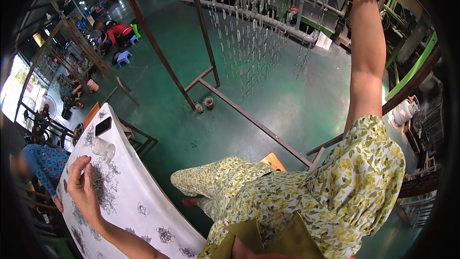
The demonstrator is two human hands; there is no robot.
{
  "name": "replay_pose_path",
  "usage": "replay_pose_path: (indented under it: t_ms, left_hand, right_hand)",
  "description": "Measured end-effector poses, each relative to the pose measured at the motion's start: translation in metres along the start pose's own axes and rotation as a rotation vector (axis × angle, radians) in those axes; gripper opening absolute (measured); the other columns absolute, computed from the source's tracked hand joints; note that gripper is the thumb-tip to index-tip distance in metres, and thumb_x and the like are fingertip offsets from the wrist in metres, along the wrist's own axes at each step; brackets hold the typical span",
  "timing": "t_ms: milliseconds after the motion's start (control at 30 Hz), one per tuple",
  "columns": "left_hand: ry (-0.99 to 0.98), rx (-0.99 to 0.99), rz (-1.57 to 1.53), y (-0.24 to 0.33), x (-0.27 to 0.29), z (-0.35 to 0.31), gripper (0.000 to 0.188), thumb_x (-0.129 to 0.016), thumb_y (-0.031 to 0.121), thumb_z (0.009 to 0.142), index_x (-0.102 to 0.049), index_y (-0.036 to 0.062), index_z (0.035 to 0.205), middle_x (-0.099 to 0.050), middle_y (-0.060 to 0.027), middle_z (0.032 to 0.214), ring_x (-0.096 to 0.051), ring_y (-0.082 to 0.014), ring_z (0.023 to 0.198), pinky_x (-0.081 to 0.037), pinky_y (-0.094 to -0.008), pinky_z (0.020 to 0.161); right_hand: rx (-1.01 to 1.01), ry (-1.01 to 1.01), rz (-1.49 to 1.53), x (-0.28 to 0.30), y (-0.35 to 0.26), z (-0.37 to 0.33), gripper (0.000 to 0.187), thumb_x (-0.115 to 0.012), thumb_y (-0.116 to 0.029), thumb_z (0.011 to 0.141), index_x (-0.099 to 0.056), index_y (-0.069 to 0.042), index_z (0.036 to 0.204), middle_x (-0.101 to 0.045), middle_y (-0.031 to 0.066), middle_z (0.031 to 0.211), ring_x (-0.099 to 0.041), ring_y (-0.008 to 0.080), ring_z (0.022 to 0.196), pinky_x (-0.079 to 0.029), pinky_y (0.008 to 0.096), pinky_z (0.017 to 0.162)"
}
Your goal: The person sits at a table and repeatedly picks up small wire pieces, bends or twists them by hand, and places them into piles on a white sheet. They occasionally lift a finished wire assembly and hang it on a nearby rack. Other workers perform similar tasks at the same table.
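Observation:
My left hand [82, 185] is over the white-covered table [158, 189] on the left, with its fingers bent and the thumb against them. Anything in that pinch is too small to make out. Under and beside it spreads a heap of thin dark wire hooks [106, 187], with smaller clumps [165, 234] toward the near end. A clear plastic cup [103, 148] lies on its side just beyond the hand, near a black phone [103, 126]. My right arm [367, 52] stretches up past the top edge, and its hand is out of view. Strings of small metal hooks [254, 33] hang ahead, left of that arm.
A brown metal frame [254, 120] stands on the green floor, with drink cups [208, 101] by its bar. Someone in a blue patterned top [45, 163] is across the table. Farther off, a person in red [120, 33] is near a blue stool [124, 57]. Pipes [268, 19] run behind the hooks.

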State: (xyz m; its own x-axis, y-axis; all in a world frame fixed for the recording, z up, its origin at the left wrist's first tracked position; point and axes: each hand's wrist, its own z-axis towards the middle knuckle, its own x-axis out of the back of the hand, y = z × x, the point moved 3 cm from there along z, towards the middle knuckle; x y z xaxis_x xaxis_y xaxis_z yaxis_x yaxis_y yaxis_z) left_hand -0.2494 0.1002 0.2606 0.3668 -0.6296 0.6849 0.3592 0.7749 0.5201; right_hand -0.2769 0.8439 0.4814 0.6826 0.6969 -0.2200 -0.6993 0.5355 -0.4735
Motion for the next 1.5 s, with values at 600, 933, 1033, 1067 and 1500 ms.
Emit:
replay_pose_path:
  t_ms: [600,933,1033,1067,1500]
  left_hand:
    - [-0.014,-0.043,0.045,-0.017,-0.011,-0.012,0.015,-0.056,0.002,0.091,-0.064,-0.0057,0.101,-0.063,-0.0136,0.106,-0.058,-0.0232,0.102,-0.043,-0.0312,0.092]
    - [0.091,0.281,-0.021,-0.075,0.036,-0.085,0.023,-0.052,0.011,0.097,-0.062,-0.0056,0.109,-0.061,-0.0115,0.117,-0.055,-0.0194,0.109,-0.042,-0.0313,0.094]
    - [0.186,0.278,-0.017,-0.068,0.045,-0.097,0.025,-0.055,0.013,0.095,-0.064,-0.0044,0.110,-0.064,-0.0117,0.111,-0.058,-0.0189,0.104,-0.045,-0.0319,0.092]
    - [0.225,0.262,0.010,-0.049,0.043,-0.098,0.023,-0.059,0.012,0.093,-0.066,-0.0034,0.109,-0.066,-0.0124,0.107,-0.061,-0.0213,0.100,-0.047,-0.0331,0.091]
    - [0.287,0.312,0.004,-0.031,0.041,-0.109,0.021,-0.064,0.009,0.089,-0.067,-0.0038,0.106,-0.068,-0.0140,0.102,-0.063,-0.0215,0.095,-0.051,-0.0324,0.088]
  right_hand:
    - [0.083,0.355,-0.105,0.087,0.007,-0.181,0.020,-0.065,-0.015,0.090,-0.062,0.003,0.101,-0.063,0.0067,0.077,-0.055,0.0087,0.059,-0.042,0.0213,0.045]
    - [-1.440,-0.130,-0.135,0.147,0.190,-0.598,0.074,-0.059,0.001,0.078,-0.031,-0.014,0.145,-0.042,0.0097,0.144,-0.041,0.0290,0.129,-0.043,0.0354,0.086]
    - [-1.327,-0.174,-0.133,0.105,0.197,-0.583,0.077,-0.057,0.000,0.080,-0.025,-0.015,0.149,-0.029,0.0071,0.152,-0.030,0.0315,0.137,-0.040,0.0364,0.093]
    - [-1.295,-0.158,-0.161,0.100,0.203,-0.577,0.079,-0.058,0.000,0.079,-0.024,-0.014,0.149,-0.030,0.0071,0.152,-0.031,0.0317,0.137,-0.041,0.0375,0.091]
    - [-1.198,0.042,-0.112,0.090,0.235,-0.552,0.025,-0.064,-0.029,0.090,-0.067,-0.012,0.107,-0.070,-0.0013,0.095,-0.058,0.0063,0.080,-0.040,0.0230,0.064]
